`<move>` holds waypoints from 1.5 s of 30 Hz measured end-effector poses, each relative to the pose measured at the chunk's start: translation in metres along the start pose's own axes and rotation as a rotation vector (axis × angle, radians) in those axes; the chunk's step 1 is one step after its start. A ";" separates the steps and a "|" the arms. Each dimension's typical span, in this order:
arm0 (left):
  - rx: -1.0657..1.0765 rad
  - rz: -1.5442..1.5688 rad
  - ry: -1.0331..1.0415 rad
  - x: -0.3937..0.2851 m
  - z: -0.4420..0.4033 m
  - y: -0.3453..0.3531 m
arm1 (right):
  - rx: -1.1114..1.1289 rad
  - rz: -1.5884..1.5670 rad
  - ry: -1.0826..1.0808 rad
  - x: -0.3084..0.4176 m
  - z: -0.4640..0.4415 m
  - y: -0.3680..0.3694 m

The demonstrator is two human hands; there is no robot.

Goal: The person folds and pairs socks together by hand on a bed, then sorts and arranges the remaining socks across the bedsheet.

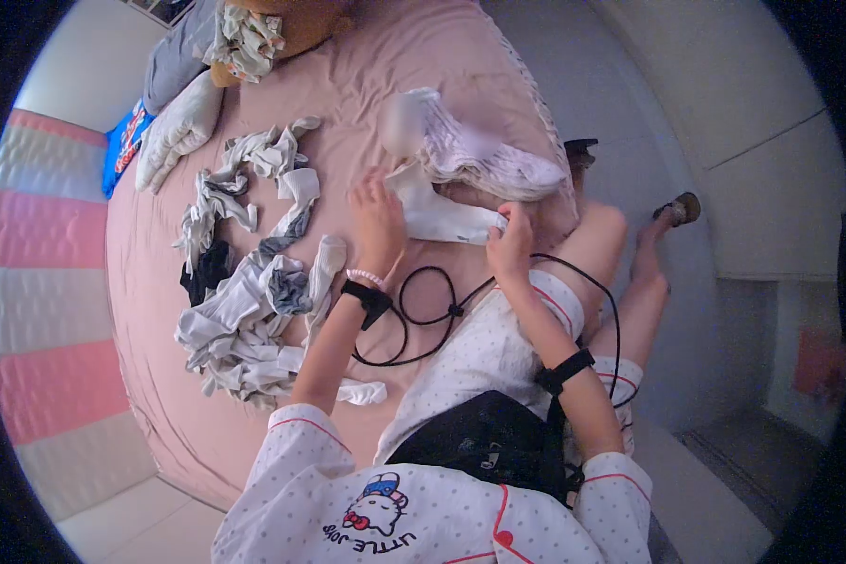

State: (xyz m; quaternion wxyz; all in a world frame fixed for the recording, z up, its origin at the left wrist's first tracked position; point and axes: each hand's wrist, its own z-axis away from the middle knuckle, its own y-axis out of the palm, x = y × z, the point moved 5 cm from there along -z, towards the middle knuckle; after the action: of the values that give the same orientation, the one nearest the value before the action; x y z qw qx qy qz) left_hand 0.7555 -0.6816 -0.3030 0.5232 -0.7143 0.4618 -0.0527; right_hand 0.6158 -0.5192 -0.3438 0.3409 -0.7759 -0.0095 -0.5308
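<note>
A white sock (442,214) is stretched out flat on the pink bedsheet in front of me. My right hand (509,244) pinches its right end between thumb and fingers. By the sock's left end, my left hand (378,221) lies with its fingers stretched out; whether its fingertips touch the sock is hard to tell. Just beyond the sock is a row of pale, ribbed socks (479,160), partly blurred. To the left of my left hand spreads a heap of loose white and grey socks (244,305), with a black one (207,268) among them.
A black cable (423,348) loops over the bed and my lap. At the far end are pillows (180,132) and a brown plush-looking thing (310,28) with crumpled pale cloth (244,42). The bed's edge (536,103) runs along the right, above a grey floor.
</note>
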 end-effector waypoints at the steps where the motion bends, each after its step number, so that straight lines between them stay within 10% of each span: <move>1: -0.004 -0.007 0.000 0.002 0.001 0.002 | -0.046 0.016 -0.057 0.004 0.000 -0.001; 3: 0.418 0.202 0.251 -0.011 0.011 0.028 | -0.042 0.037 -0.066 0.005 0.000 0.000; 6: 0.391 -0.217 0.380 -0.020 0.025 0.032 | 0.027 0.063 -0.093 0.002 0.000 0.002; 20: 0.194 -0.227 -0.071 0.038 -0.021 0.022 | -0.021 0.325 -0.107 -0.009 0.003 0.003; 26: 0.139 0.119 -0.172 0.048 -0.028 0.001 | -0.061 0.205 0.003 -0.021 -0.002 0.003; 28: 0.183 0.474 -0.531 0.060 -0.018 0.007 | -0.022 0.159 0.081 -0.021 -0.004 -0.001; 34: -0.050 0.128 -0.121 0.045 -0.023 -0.020 | -0.107 -0.053 0.077 -0.021 -0.008 -0.005; 45: 0.099 0.204 -0.382 0.074 -0.026 -0.006 | 0.061 -0.314 0.407 -0.052 -0.012 0.007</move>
State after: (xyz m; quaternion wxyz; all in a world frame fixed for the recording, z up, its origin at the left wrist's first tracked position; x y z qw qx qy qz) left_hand 0.7871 -0.7524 -0.3166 0.6383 -0.6344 0.4208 0.1140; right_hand 0.5864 -0.5130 -0.3879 0.2723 -0.6313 -0.0771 -0.7220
